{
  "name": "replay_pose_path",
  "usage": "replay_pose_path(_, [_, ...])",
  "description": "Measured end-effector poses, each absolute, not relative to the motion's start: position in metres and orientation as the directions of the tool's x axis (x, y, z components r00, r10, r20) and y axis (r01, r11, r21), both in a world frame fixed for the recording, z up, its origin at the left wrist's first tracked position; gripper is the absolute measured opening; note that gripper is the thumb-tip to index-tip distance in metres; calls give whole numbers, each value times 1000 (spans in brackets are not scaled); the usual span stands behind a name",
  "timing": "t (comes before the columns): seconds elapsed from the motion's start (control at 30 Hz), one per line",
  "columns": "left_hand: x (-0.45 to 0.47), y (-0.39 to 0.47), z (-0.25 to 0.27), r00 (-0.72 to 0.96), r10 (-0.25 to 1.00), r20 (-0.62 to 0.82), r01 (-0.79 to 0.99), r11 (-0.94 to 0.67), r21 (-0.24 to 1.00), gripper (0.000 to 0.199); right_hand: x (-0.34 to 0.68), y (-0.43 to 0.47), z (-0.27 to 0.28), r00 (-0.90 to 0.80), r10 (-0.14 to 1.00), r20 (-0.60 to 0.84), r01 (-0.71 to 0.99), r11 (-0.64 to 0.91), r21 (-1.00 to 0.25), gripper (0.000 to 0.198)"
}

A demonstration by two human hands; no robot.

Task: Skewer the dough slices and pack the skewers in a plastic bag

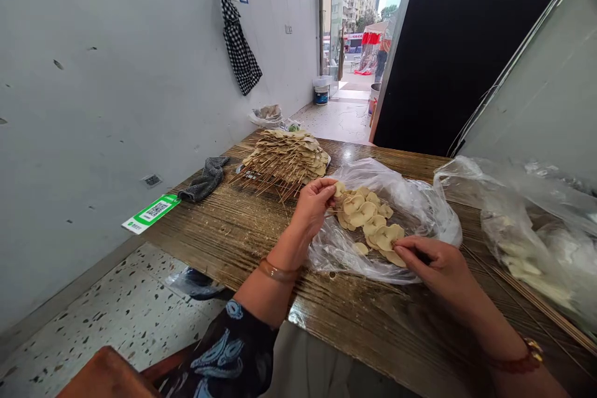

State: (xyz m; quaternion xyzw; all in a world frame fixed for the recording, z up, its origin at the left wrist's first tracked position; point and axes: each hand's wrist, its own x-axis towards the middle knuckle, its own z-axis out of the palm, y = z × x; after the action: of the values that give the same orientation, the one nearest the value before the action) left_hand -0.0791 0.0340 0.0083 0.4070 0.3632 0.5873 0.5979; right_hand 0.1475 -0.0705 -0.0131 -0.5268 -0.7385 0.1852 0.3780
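Around a spread clear plastic bag (424, 208) on the table (224, 236): left hand (317, 202), thumb and fingertips pinched on one pale round slice (339, 189); right hand (438, 261), gripping the near end of the pale slices (364, 216), whether by stick or edge too small to tell. Pale slices heaped on the bag's film. Beyond, at left: tray (329, 161), mostly hidden, piled with skewered slices (303, 148). Behind that pile: smaller bag (268, 113), brownish contents unclear. At right: larger bag (559, 224), pale contents; thin sticks (543, 303) alongside. By the doorway: bucket (321, 96).
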Motion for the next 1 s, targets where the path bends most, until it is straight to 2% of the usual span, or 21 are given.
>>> replay_pose_path(0.5, [-73, 32, 5, -16, 977, 214, -243, -211, 947, 17, 148, -70, -13, -153, 933, 326, 643, 344, -684, 24])
replay_pose_path(0.7, [-73, 34, 1, -20, 956, 291, -121, -292, 949, 14, 150, -69, -16, -162, 937, 311, 649, 338, -681, 25])
replay_pose_path(1.0, [-67, 32, -4, 58, 962, 268, -96, -262, 960, 14, 148, -69, -20, -149, 938, 314, 633, 335, -698, 24])
